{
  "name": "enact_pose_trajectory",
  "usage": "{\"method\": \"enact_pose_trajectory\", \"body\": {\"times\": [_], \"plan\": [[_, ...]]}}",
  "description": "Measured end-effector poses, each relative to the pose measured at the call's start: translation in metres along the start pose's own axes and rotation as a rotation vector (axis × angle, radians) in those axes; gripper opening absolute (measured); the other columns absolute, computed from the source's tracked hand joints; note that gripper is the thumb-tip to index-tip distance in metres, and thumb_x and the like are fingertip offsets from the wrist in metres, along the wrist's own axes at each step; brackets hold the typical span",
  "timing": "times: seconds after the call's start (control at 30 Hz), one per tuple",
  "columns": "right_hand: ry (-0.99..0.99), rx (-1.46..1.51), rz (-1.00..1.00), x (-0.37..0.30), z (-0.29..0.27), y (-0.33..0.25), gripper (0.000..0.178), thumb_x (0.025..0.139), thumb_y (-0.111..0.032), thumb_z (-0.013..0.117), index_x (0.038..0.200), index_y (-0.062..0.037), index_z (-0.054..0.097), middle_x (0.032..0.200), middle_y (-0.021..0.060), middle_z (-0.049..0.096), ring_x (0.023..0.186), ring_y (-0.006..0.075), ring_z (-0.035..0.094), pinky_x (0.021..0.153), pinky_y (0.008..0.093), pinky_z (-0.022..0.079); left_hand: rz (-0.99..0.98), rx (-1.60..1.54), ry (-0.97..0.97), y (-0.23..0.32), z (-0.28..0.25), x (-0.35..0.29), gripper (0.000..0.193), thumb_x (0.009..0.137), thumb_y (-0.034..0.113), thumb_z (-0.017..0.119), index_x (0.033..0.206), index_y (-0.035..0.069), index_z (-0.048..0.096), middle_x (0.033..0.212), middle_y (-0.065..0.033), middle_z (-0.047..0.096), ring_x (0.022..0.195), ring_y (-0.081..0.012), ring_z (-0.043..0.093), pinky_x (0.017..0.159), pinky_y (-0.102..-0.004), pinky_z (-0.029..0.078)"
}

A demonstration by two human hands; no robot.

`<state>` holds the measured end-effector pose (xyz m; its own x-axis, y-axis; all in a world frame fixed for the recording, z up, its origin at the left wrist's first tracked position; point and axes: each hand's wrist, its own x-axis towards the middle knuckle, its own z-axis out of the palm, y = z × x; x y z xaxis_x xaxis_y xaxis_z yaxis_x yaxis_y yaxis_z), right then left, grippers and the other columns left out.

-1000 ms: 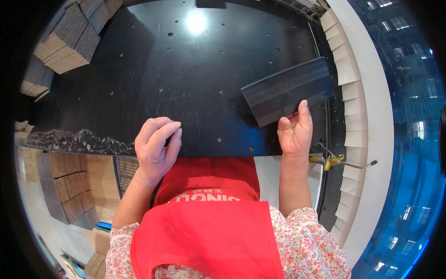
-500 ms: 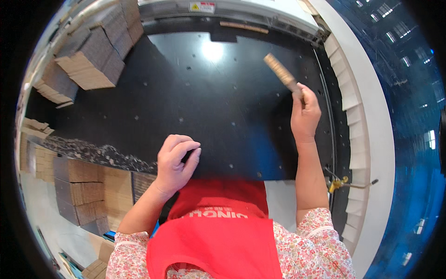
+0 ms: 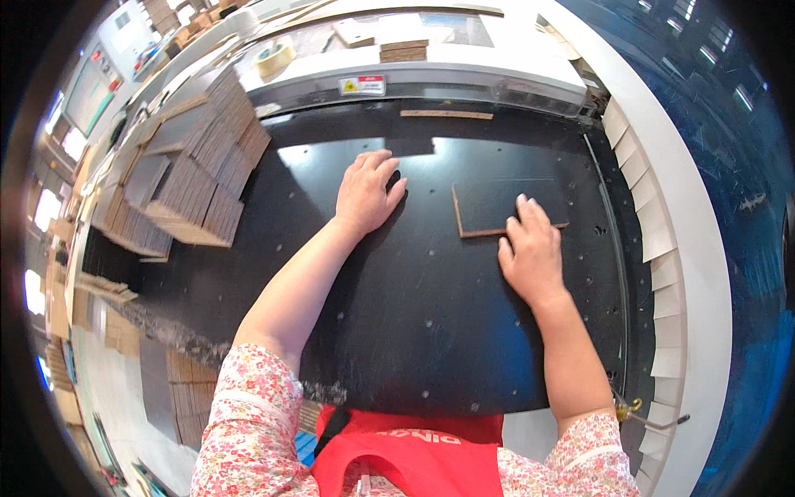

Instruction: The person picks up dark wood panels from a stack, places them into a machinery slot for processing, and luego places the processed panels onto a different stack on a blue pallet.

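Note:
A flat rectangular board [image 3: 489, 203], dark on top with a brown cut edge, lies on the right part of the black table [image 3: 397, 290]. My right hand [image 3: 536, 253] rests over its near edge, fingers stretched onto the top and the thumb just off the edge; it does not appear to grip. Farther left, my left hand [image 3: 367, 195] is held low at the table surface, fingers apart and holding nothing. Whether its fingertips touch the surface I cannot tell.
Stacked boards [image 3: 199, 166] with brown edges stand at the far left. A thin brown strip [image 3: 447, 115] lies along the far edge, below a white machine ledge. On the ledge are a tape roll [image 3: 275, 60] and a small stack [image 3: 403, 51]. White pleated bellows [image 3: 654, 215] border the right.
The piece held edge-on in my right hand is now laid flat as a board on the table. My left hand has moved away from my body, its curled fingers now spread. The view has tilted up.

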<state>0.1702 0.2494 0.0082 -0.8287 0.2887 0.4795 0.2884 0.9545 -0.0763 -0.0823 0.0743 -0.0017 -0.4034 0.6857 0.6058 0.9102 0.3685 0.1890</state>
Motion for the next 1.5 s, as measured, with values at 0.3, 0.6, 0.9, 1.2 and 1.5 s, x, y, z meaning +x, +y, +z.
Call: {"method": "enact_pose_trajectory", "body": {"times": [0.3,0.6,0.9,1.2,1.5], "plan": [[0.114,0.163,-0.008,0.042,0.032,0.036,0.018,0.082,-0.002,0.060,0.097,0.0070,0.065,0.125,0.0187,0.060,0.118,0.0356,0.055,0.101,0.0424,0.046,-0.135,0.147,-0.161,-0.042,0.077,0.098,0.065,0.089,0.043,0.060,0.139,0.002,0.049,0.145,-0.0139,0.046,0.140,-0.0315,0.037,0.114,-0.0424,0.032],[0.229,0.039,0.130,0.122,0.100,0.175,0.018,0.084,-0.006,0.056,0.093,0.0034,0.067,0.127,0.0155,0.061,0.121,0.0334,0.055,0.105,0.0403,0.044,-0.163,0.041,-0.151,-0.031,-0.004,0.015,0.044,0.086,0.019,0.065,0.125,-0.002,0.058,0.129,-0.0174,0.056,0.120,-0.0349,0.054,0.102,-0.0388,0.044],[0.054,0.003,0.404,0.169,0.111,0.215,0.020,0.087,-0.011,0.054,0.094,0.0019,0.069,0.135,0.0104,0.057,0.123,0.0295,0.053,0.105,0.0393,0.044,-0.250,0.101,-0.132,0.004,-0.066,-0.066,0.043,0.084,0.008,0.066,0.124,-0.005,0.058,0.125,-0.0218,0.056,0.117,-0.0382,0.055,0.100,-0.0417,0.045],[0.022,-0.209,0.528,0.161,0.098,0.163,0.033,0.093,-0.024,0.050,0.111,-0.0028,0.069,0.121,0.0169,0.063,0.122,0.0321,0.053,0.106,0.0450,0.037,-0.184,0.021,-0.072,0.002,-0.064,-0.061,0.033,0.080,0.002,0.065,0.112,-0.005,0.065,0.112,-0.0180,0.061,0.103,-0.0332,0.060,0.091,-0.0389,0.049],[-0.105,-0.129,0.558,0.168,0.095,0.160,0.037,0.093,-0.029,0.046,0.106,-0.0036,0.071,0.113,0.0195,0.067,0.115,0.0356,0.057,0.100,0.0471,0.042,-0.175,-0.001,-0.015,0.002,-0.065,-0.065,0.030,0.078,0.001,0.066,0.108,-0.004,0.066,0.109,-0.0177,0.062,0.101,-0.0336,0.060,0.088,-0.0388,0.050]]}}
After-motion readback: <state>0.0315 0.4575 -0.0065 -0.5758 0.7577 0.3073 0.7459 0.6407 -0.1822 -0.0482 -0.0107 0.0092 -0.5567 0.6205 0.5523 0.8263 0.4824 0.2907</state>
